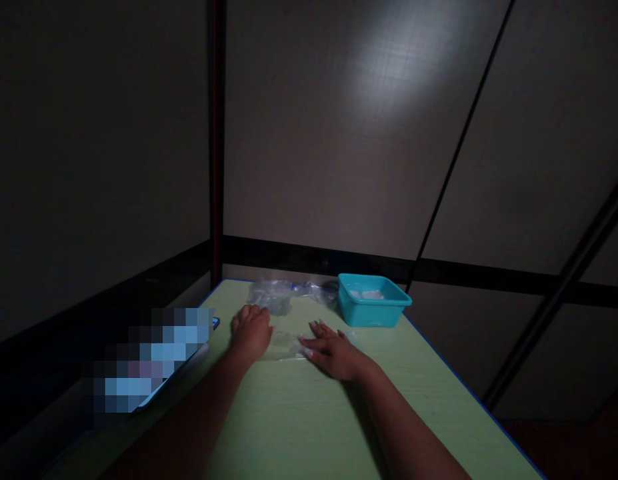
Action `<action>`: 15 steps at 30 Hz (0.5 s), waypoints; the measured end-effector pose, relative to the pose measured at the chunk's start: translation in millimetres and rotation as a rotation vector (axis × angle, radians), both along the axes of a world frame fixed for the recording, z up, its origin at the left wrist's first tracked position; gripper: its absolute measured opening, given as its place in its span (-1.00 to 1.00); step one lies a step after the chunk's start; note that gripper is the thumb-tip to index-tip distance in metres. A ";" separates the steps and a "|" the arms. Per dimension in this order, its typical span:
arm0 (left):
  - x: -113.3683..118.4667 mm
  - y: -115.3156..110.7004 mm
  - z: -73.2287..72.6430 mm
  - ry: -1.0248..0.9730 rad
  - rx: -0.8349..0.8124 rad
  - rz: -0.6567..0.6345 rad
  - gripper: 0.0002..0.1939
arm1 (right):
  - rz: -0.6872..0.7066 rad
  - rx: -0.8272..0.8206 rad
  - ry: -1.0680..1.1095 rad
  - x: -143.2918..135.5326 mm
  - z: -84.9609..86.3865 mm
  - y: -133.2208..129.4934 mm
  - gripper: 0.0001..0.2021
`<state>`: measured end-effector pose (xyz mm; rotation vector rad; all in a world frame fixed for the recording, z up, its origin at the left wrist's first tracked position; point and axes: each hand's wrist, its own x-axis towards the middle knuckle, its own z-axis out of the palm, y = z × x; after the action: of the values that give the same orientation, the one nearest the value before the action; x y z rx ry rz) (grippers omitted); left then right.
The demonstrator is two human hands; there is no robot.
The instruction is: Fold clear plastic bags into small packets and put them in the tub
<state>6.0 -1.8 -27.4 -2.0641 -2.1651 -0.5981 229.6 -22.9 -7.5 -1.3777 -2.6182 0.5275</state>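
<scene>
A clear plastic bag [285,347] lies flat and crosswise on the pale green table, between and partly under my hands. My left hand [251,333] rests at its left end, palm down, fingers slightly bent and thumb apart from them. Over the right part of the bag, my right hand [333,353] lies nearly flat with its fingers spread, touching the plastic. Both palms hide some of the bag. Just beyond my left hand is a crumpled heap of clear plastic [271,296], and more clear plastic [316,291] lies beside it, near the basket.
A turquoise plastic basket [373,313] with white items [371,295] in it stands at the table's far right. A device with a lit, blurred-out screen [173,353] leans along the left edge. Dark-framed panels [319,167] rise behind the green table [289,420].
</scene>
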 end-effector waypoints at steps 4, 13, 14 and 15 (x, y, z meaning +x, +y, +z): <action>0.9 -0.8 2.8 -0.023 -0.010 0.012 -0.76 | -0.001 0.018 0.021 6.2 6.2 0.2 -0.60; -2.8 0.8 4.0 -0.111 -0.087 -0.078 -0.81 | 0.013 0.054 0.105 -2.5 1.1 -2.5 -0.63; -3.3 0.8 3.8 -0.119 -0.092 -0.085 -0.82 | 0.016 0.065 0.105 -4.1 -0.1 -2.7 -0.63; -3.5 0.7 3.8 -0.127 -0.098 -0.091 -0.83 | 0.018 0.075 0.100 -5.6 -1.2 -2.8 -0.64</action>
<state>2.5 -1.2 -23.6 -2.2428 -2.2199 -0.6624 224.0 -25.7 -8.7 -1.2724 -2.5458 0.4816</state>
